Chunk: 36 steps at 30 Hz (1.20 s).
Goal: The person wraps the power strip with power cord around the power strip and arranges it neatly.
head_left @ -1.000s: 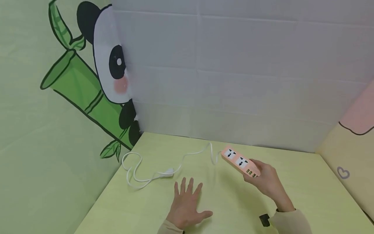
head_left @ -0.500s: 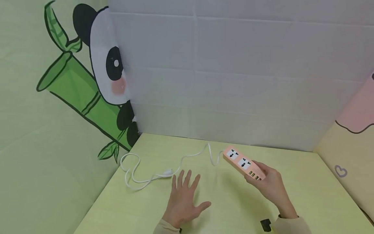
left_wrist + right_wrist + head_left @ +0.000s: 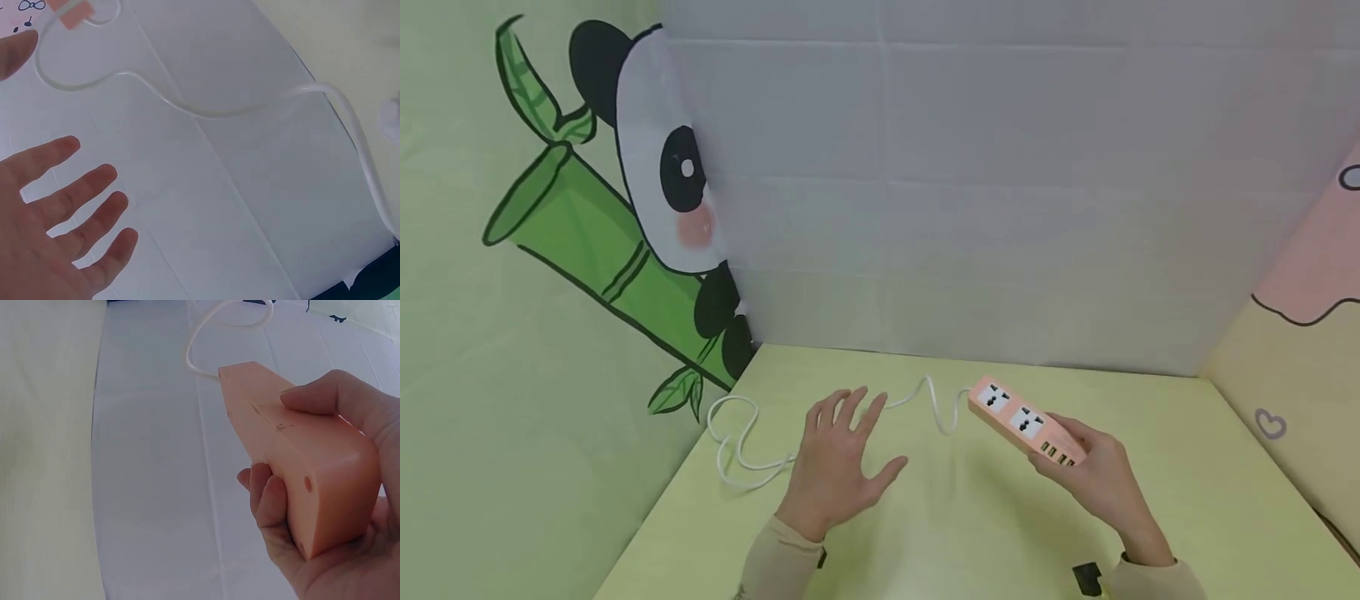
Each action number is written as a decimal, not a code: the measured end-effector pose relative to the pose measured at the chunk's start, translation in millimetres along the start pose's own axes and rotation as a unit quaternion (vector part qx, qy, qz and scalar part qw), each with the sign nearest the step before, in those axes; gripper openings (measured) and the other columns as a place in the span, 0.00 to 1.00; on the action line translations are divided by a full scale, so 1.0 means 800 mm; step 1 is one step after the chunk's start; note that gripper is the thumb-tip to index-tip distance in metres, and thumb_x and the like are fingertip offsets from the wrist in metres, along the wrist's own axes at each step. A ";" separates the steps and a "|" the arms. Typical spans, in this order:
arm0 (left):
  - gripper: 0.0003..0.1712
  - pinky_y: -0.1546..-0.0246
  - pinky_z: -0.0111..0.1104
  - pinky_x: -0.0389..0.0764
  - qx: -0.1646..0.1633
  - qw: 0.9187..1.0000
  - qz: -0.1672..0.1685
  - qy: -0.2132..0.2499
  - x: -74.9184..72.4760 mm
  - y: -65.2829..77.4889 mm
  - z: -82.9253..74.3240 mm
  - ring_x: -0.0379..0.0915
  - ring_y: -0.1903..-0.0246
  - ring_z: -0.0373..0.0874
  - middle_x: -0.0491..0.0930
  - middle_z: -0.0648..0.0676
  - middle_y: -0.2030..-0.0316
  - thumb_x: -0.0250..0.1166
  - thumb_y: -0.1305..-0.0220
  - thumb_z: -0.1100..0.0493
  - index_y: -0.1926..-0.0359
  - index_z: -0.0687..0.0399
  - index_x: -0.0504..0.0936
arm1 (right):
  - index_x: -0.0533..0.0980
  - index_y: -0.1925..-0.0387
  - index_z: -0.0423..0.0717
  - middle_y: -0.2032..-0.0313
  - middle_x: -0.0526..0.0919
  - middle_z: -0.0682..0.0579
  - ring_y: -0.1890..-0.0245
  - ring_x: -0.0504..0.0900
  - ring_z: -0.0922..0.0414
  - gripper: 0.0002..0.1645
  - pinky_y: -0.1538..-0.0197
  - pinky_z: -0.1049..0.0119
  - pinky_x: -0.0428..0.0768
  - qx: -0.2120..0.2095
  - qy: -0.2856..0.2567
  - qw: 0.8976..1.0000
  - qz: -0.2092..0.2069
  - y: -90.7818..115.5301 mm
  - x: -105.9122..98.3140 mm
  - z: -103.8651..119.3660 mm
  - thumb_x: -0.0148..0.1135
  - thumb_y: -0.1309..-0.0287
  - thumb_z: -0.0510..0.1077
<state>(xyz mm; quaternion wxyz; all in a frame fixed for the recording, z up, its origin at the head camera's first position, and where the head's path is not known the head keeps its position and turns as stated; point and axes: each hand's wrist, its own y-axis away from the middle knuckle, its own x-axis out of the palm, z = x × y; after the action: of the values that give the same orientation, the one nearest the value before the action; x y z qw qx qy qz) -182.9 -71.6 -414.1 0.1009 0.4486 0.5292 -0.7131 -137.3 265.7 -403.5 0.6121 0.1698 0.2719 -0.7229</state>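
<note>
A pink power strip (image 3: 1022, 421) with white sockets and several USB ports is held up over the table by my right hand (image 3: 1097, 475). In the right wrist view the thumb lies on one side of the power strip (image 3: 300, 444) and the fingers curl round the other. From its far end a white cord (image 3: 936, 408) droops and runs left, partly behind my left hand (image 3: 831, 467). That left hand hovers above the cord with fingers spread and holds nothing. Its fingers (image 3: 94, 187) are apart from the cord (image 3: 212, 114) in the left wrist view. The plug is hidden in the head view.
The pale yellow table (image 3: 970, 533) meets a grey-white back wall (image 3: 962, 208). A green panel with a panda drawing (image 3: 655, 175) stands at left, a pink and cream panel (image 3: 1300, 350) at right. A small black patch (image 3: 1087, 577) lies by the right sleeve.
My left hand has risen from the table and moved left and forward, over the cord and plug. The right hand keeps its grip on the power strip, almost still. The head view has shifted slightly.
</note>
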 end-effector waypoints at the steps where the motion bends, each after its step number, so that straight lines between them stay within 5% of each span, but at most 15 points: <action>1: 0.43 0.38 0.52 0.70 0.004 1.000 -0.002 -0.002 0.001 -0.006 0.005 0.70 0.39 0.56 0.77 0.57 0.40 0.67 0.43 0.31 0.32 0.46 0.75 | 0.75 0.35 0.41 0.55 0.85 0.40 0.72 0.75 0.61 0.38 0.74 0.69 0.76 -0.001 -0.002 1.000 0.000 0.000 -0.001 0.001 0.77 0.46 0.45; 11: 0.38 0.38 0.51 0.73 0.006 0.998 0.008 0.062 0.037 -0.034 0.028 0.75 0.40 0.56 0.79 0.58 0.42 0.71 0.38 0.40 0.34 0.54 0.76 | 0.73 0.33 0.43 0.52 0.84 0.39 0.70 0.75 0.60 0.39 0.73 0.68 0.77 0.017 -0.023 0.999 0.015 0.003 -0.005 0.007 0.77 0.46 0.45; 20: 0.10 0.47 0.46 0.80 0.032 0.992 -0.007 0.123 0.059 -0.028 0.033 0.84 0.58 0.48 0.88 0.50 0.63 0.71 0.35 0.53 0.56 0.51 0.90 | 0.74 0.35 0.42 0.54 0.85 0.39 0.72 0.76 0.60 0.38 0.74 0.68 0.77 -0.003 -0.020 1.000 0.007 0.002 -0.007 0.008 0.77 0.46 0.44; 26: 0.08 0.52 0.42 0.82 0.021 0.991 -0.009 0.135 0.067 -0.022 0.033 0.83 0.71 0.43 0.87 0.47 0.71 0.71 0.34 0.55 0.59 0.52 0.90 | 0.74 0.34 0.41 0.53 0.84 0.40 0.71 0.76 0.61 0.38 0.74 0.68 0.77 0.005 -0.037 0.999 0.015 0.003 -0.003 0.003 0.77 0.46 0.44; 36: 0.06 0.66 0.36 0.83 0.009 0.984 -0.005 0.177 0.064 -0.019 0.025 0.82 0.72 0.42 0.87 0.47 0.70 0.71 0.35 0.56 0.59 0.52 0.90 | 0.75 0.35 0.43 0.55 0.85 0.41 0.70 0.76 0.58 0.38 0.73 0.68 0.77 0.019 -0.025 0.999 0.017 -0.001 0.001 0.003 0.77 0.47 0.45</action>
<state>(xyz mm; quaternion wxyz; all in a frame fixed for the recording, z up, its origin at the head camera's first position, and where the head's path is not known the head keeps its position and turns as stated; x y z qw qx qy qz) -232.5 -65.0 -441.4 -0.0020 0.5655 0.5347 -0.6279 -138.4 264.0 -402.1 0.6276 0.1679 0.2400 -0.7213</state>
